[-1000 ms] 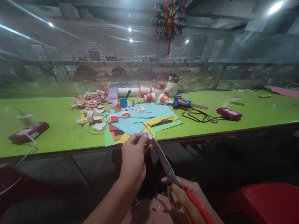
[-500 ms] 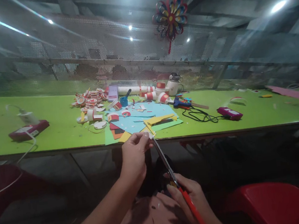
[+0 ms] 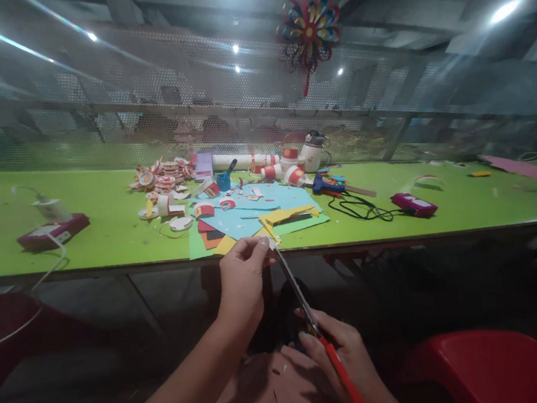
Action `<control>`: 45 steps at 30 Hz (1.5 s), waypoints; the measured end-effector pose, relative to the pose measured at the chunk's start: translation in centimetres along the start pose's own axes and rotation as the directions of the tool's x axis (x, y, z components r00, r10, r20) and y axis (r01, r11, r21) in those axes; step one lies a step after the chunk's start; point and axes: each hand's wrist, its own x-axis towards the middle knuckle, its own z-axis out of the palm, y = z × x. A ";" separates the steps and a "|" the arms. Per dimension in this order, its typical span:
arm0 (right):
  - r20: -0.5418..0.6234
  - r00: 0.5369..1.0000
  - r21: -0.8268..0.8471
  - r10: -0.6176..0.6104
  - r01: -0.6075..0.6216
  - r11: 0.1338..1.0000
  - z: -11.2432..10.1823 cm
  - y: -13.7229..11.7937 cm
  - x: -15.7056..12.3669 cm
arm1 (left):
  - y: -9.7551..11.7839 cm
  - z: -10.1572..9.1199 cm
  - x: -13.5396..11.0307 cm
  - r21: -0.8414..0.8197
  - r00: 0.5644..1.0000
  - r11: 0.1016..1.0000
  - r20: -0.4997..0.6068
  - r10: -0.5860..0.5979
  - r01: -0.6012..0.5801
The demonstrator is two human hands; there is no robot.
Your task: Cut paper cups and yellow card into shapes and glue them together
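Note:
My left hand is raised in front of the table edge, its fingers pinched on a small white scrap of paper. My right hand grips the red handles of a pair of scissors low over my lap. The closed blades point up and left, with their tip at the scrap. Beyond my hands, coloured paper sheets in blue, yellow, green and red lie on the green table.
Red-and-white paper rings and cups are heaped at the back. A blue glue gun with a black cord, a magenta device, a red box with a white charger and a red chair are around. A paper pinwheel hangs overhead.
The scissor handles have come together and the blades have shut at the scrap. My right hand shifted slightly up; my left hand stayed almost still.

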 end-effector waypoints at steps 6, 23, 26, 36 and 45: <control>-0.017 1.000 -0.037 -0.008 0.008 0.999 0.1 -0.1 0.0 | -0.1 0.0 0.0 -0.022 1.000 1.000 0.008 0.010 -0.010; 0.272 0.913 0.318 0.305 -0.384 0.867 -0.6 -1.5 0.1 | 0.7 -0.7 0.5 0.008 0.990 0.991 0.037 -0.136 0.135; 0.299 0.905 0.327 0.303 -0.395 0.859 -0.8 -1.6 0.2 | 0.8 -0.7 0.6 0.015 0.990 0.990 0.033 -0.138 0.137; 0.283 0.916 0.283 0.283 -0.362 0.888 -0.9 -1.0 -0.1 | 0.7 -0.9 0.8 0.020 0.984 0.986 0.063 -0.165 0.164; 0.105 0.970 0.175 0.218 -0.234 0.957 -0.6 -0.9 -0.3 | 0.9 -0.9 1.0 0.039 0.985 0.990 0.104 -0.136 0.133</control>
